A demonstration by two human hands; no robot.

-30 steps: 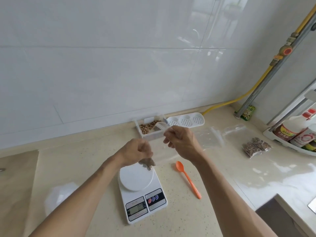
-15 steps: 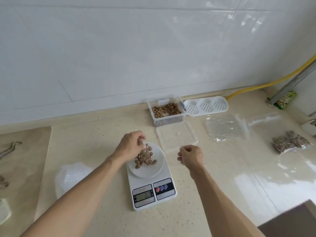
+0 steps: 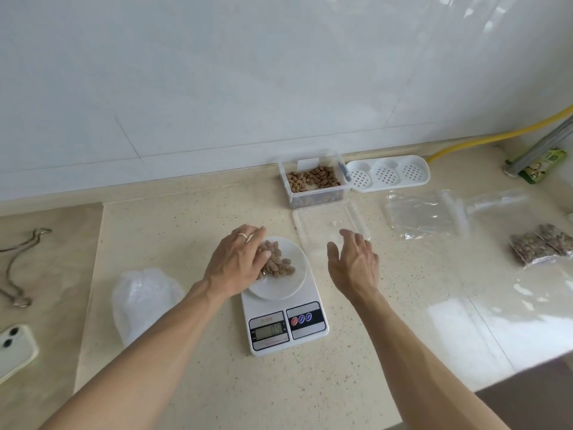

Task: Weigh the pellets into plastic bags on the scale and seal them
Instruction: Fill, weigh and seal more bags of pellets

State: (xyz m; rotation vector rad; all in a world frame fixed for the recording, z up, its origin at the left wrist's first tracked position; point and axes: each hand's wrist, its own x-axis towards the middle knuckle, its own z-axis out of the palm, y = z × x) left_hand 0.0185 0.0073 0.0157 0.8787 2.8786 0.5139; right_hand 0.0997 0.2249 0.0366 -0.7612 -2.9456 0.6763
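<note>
Two bare hands work over a beige counter [image 3: 192, 383], wall tile behind. Biggest task item: scale [image 3: 283, 308], long axis running away from the person, display at the near end (digits too blurred to read), round white pan at the far end. Pellets [image 3: 279, 262] sit in a heap on that pan; whether a bag is round them I can't tell. Left hand [image 3: 237, 263] lies flat over the pan's left part, fingers straight and touching the heap, gripping nothing visible. Right hand [image 3: 353, 262] hovers just right of the pan, fingers relaxed and spread, empty, over the near edge of a clear lid [image 3: 328, 226]. Tub [image 3: 313, 181] of loose pellets stands beyond the lid, near the wall. Empty bags [image 3: 424, 214] lie well right of the scale, so the right hand is nearer them by far. Filled bags [image 3: 541, 246] further right. Likely step: settling the portion, then sealing. Risk: the hand's touch skews the reading. Phone [image 3: 14, 349] at far left.
</note>
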